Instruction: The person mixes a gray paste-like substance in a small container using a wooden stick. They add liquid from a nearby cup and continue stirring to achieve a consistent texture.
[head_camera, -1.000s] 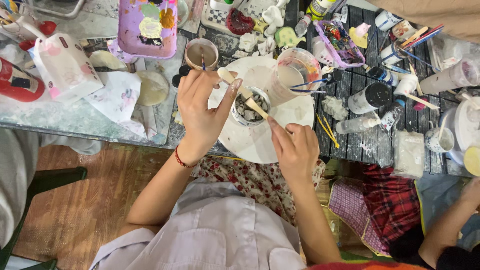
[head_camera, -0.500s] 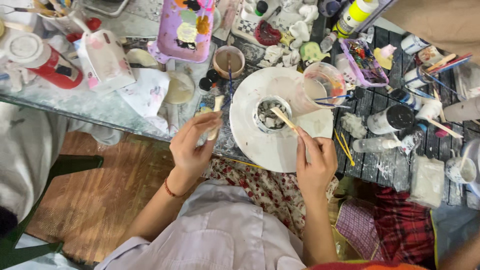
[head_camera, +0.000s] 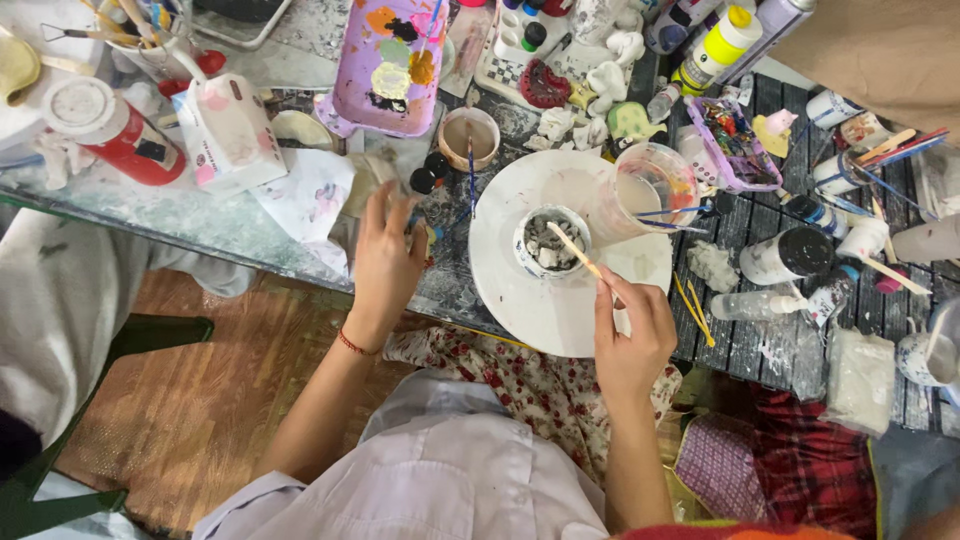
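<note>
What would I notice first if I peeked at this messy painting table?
First the big white round plate in the middle, with a small cup on it; the right hand holds a wooden stick whose tip is in the cup. The left hand rests on the table edge near two small black caps. Farther back sits a purple palette with blobs of paint, and a red bottle lies at far left.

Small white cup (head_camera: 552, 241) upright on round white turntable (head_camera: 520, 300), thin wooden stick (head_camera: 578, 254) slanting into it
</note>
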